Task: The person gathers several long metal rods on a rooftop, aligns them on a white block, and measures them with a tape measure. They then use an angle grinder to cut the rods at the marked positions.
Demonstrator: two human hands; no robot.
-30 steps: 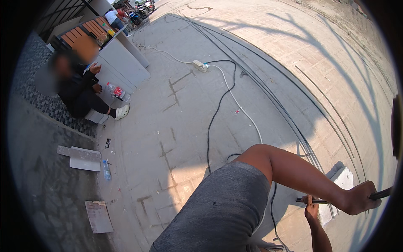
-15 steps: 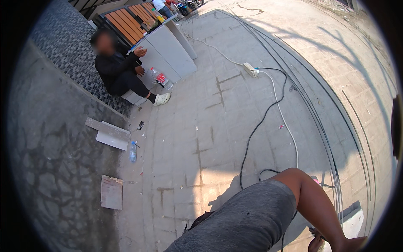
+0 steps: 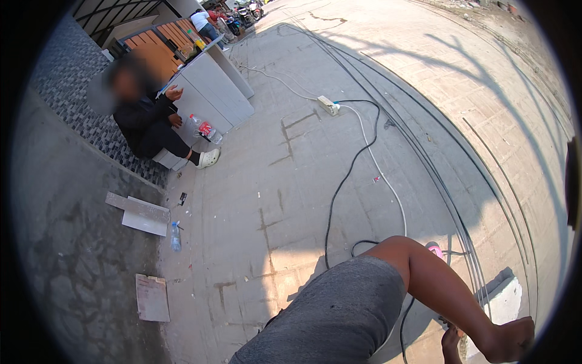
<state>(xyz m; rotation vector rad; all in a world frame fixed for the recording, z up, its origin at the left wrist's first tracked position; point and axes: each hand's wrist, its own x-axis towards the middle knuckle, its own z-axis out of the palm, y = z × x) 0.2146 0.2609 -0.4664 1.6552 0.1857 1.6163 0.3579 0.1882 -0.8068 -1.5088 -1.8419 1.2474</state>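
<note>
At the lower right, my left hand [image 3: 509, 338] is closed at the end of my bent arm; what it grips is hidden. My right hand [image 3: 452, 341], partly behind that arm, is closed on a dark bar [image 3: 444, 321], of which a short piece shows. Beside both hands lies a rough white block [image 3: 501, 298]. A pink object [image 3: 434, 250] and long thin rods [image 3: 451, 209] lie on the pavement just beyond my arm. Grey fabric clothing [image 3: 321, 309] fills the bottom middle of the view.
A seated person [image 3: 151, 124] is beside a pale cabinet [image 3: 212, 100], near plastic bottles [image 3: 176, 238]. Black and white cables [image 3: 364, 145] run from a power strip [image 3: 327, 104]. Loose boards [image 3: 151, 297] rest along the left wall. Another person [image 3: 203, 24] stands near parked motorbikes.
The view has swung, shifting the scene right and then slightly back. My hands sit lower in it than a second ago, and the bar is now mostly hidden.
</note>
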